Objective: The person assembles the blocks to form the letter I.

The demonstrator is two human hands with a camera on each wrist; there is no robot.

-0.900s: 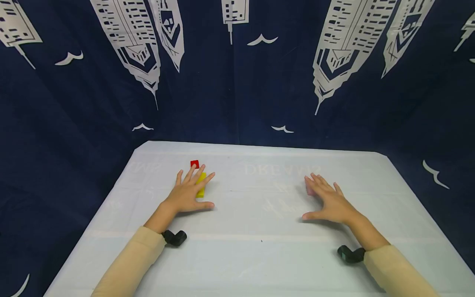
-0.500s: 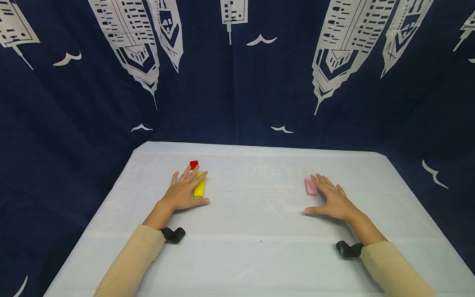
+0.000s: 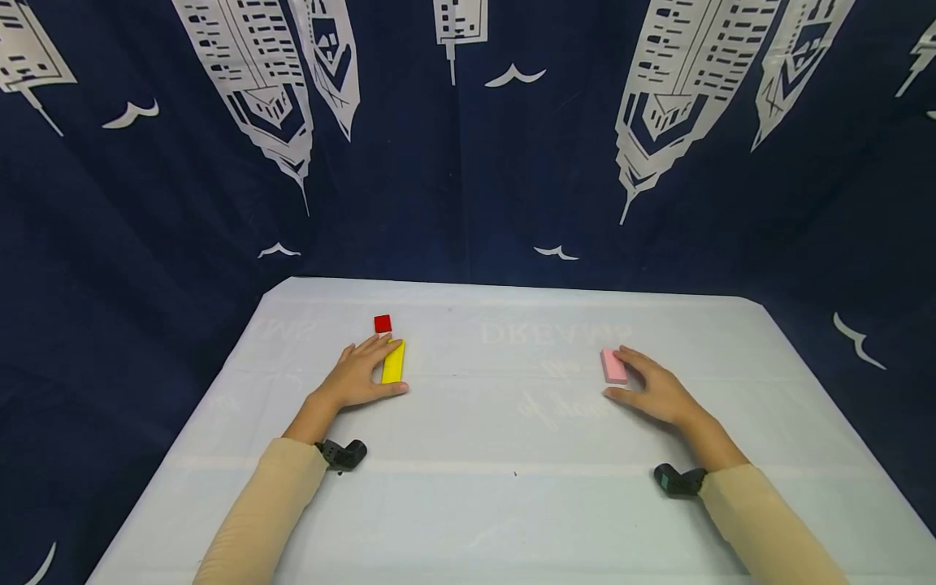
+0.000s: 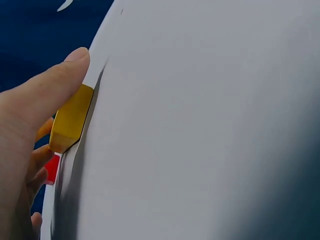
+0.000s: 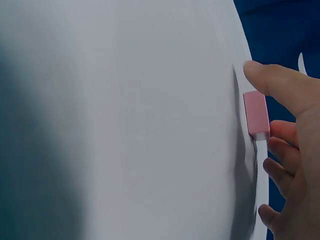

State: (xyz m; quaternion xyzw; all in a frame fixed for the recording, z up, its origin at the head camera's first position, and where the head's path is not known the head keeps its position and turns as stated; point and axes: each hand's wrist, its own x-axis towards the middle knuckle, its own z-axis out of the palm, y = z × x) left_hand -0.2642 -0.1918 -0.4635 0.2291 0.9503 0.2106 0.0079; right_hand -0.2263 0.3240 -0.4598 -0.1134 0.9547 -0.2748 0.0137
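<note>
On the white table lies a yellow block (image 3: 393, 362) (image 4: 73, 119), with the left hand (image 3: 353, 380) (image 4: 25, 115) around its left side. The thumb is by the block's near end and the index finger by its far end; whether they touch it I cannot tell. Just beyond sits a small red block (image 3: 383, 323) (image 4: 52, 169). Over on the right, a pink block (image 3: 613, 366) (image 5: 257, 114) rests on the table. The right hand (image 3: 654, 393) (image 5: 295, 145) is at its right side, index fingertip at the far edge, thumb short of the near edge, fingers loosely bent.
The white table (image 3: 468, 512) spans the space between and in front of both hands. Behind it hangs a dark blue cloth (image 3: 468, 187) with white building and bird prints. Each wrist wears a small black camera (image 3: 344, 455).
Both hands have moved in on their blocks, and the gap between thumb and fingers has narrowed. The left hand has shifted left, uncovering the red and yellow blocks; the pink block shows more fully.
</note>
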